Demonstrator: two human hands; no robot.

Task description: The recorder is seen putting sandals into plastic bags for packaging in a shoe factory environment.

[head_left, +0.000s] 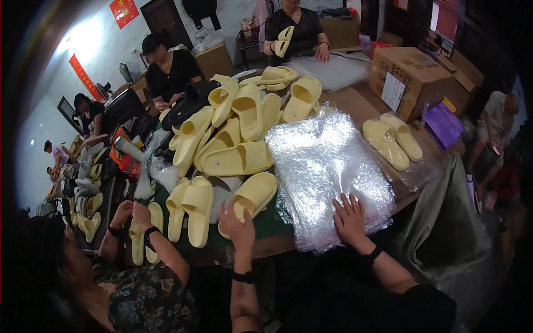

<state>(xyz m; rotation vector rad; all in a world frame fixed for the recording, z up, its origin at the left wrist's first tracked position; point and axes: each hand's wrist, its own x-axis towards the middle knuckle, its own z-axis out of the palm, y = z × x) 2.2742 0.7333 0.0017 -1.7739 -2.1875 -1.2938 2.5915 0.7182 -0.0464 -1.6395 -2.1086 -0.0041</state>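
My left hand (237,230) is over the heel end of a pale yellow slipper (258,191) at the table's near edge; its fingers are apart, and I cannot tell whether they touch it. My right hand (351,221) lies flat, fingers spread, on a stack of clear plastic bags (327,166). A pair of yellow slippers (190,208) lies left of my left hand. Behind is a heap of more yellow slippers (247,111). A bagged pair of slippers (393,139) rests right of the stack.
At my left a co-worker in a flowered top (147,299) has both hands near a slipper pair (147,233). Other people sit across the table, one holding up slippers (284,41). A cardboard box (408,77), a purple packet (444,127) and a grey-green cloth (444,227) are at right.
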